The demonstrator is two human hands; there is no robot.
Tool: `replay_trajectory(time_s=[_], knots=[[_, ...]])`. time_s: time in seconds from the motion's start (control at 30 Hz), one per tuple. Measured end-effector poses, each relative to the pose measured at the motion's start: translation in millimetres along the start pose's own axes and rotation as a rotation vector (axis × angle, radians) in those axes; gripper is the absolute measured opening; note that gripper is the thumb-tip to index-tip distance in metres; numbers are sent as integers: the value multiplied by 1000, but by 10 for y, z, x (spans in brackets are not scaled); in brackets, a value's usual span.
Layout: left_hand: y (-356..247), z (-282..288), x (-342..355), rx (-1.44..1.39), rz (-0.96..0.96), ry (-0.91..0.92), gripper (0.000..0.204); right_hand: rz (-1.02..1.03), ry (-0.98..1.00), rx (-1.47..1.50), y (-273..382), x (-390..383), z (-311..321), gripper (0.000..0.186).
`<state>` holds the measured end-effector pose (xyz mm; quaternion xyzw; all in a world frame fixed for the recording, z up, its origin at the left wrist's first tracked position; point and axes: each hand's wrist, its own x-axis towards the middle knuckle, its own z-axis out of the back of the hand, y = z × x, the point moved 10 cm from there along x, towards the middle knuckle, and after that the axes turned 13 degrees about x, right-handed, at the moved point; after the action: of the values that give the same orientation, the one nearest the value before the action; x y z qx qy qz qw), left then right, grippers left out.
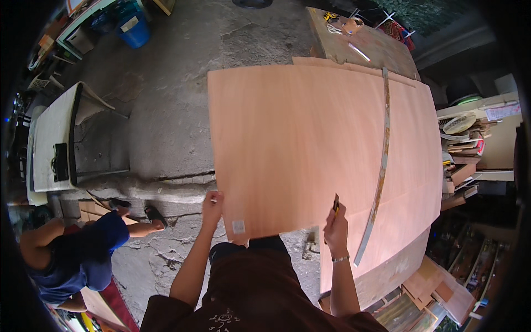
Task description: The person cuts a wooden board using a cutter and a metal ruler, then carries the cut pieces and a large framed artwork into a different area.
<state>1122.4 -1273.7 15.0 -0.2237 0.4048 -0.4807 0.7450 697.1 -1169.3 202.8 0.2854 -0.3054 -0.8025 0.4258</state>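
A large, thin plywood sheet (287, 138) spreads in front of me, its near left corner bearing a small pale sticker (238, 227). My left hand (212, 206) is closed on the left edge of this sheet, close to that corner. In my right hand (336, 226) is a utility knife (336, 205), black and yellow, its tip pointing away from me. The knife is over the near part of the plywood; whether its blade touches the wood I cannot tell. To the right of it a long, worn metal straightedge (383, 149) lies across the plywood, running from far to near.
Beyond the plywood, a workbench (326, 41) carries a white strip and small tools. Wood offcuts (462, 149) and a fan (459, 123) crowd the right side. At left, a co-worker (83, 249) in blue is near a white table (52, 144). A blue bucket (134, 34) stands far left.
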Motion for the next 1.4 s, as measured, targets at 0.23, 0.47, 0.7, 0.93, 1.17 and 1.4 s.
replay_trajectory(time_s=[0.23, 0.47, 0.7, 0.93, 1.17, 1.4], knots=[[-1642, 370, 1717, 9, -141, -312, 44, 152, 129, -57, 1313, 2627, -1060, 18], [-1804, 18, 2177, 302, 96, -362, 43, 227, 108, -409, 1679, 4282, -1725, 24], [-1779, 50, 2229, 158, 62, -354, 42, 211, 111, -457, 1781, 4315, -1923, 22], [-1728, 38, 2221, 112, 82, -334, 43, 289, 88, -524, 1789, 4328, -1976, 24], [-1596, 6, 2218, 56, 135, -327, 45, 240, 214, -595, 1696, 4532, -2009, 28], [-1540, -8, 2229, 43, 187, -336, 46, -16, 331, -482, 1573, 4164, -1929, 28]])
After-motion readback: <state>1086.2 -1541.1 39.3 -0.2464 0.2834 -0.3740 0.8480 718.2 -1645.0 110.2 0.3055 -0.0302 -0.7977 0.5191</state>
